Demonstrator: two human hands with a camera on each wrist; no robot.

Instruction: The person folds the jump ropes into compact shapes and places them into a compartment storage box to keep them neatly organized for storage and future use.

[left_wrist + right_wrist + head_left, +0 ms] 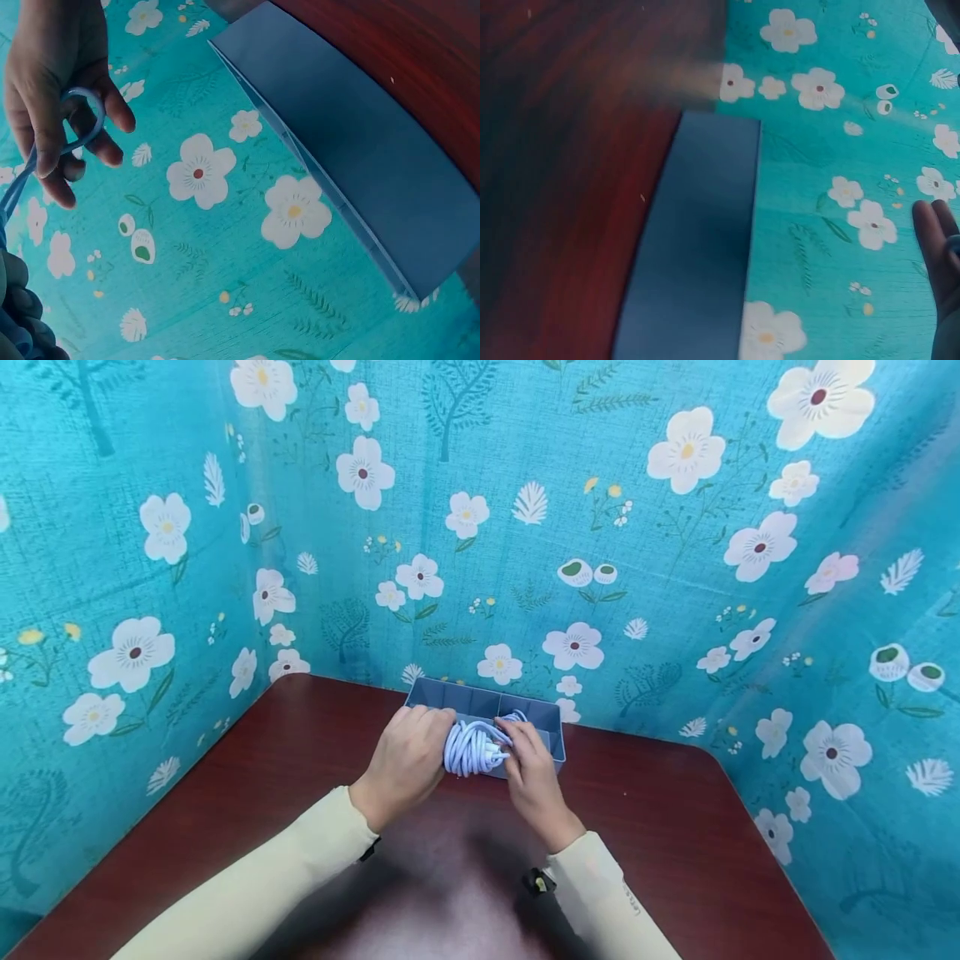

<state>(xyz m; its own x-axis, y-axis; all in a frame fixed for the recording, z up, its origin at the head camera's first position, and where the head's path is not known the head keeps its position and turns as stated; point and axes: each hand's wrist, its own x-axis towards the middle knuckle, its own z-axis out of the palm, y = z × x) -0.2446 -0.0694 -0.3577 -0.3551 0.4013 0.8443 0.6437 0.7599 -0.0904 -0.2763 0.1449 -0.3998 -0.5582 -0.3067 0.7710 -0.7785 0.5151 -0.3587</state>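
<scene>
In the head view, my left hand [408, 756] grips a thick coiled bundle of pale blue cable [468, 750]. Opposite it, my right hand [534, 772] holds a loop of the same cable between thumb and fingers. From the left wrist, that cable loop [97, 124] shows around the fingers of my right hand [56, 112], while my left hand [26, 307] fills the lower left corner. Only part of my right hand [943, 262] enters the right wrist view. Both hands are raised in front of the blue-grey box [557, 718]. A pale end piece at the coil is too small to identify.
The divided box stands at the back of a dark red-brown table [645, 852], close to a turquoise flowered curtain [480, 568]. More pale blue cable [516, 716] shows at the box's right compartment. The box's long side wall [694, 240] fills much of the right wrist view.
</scene>
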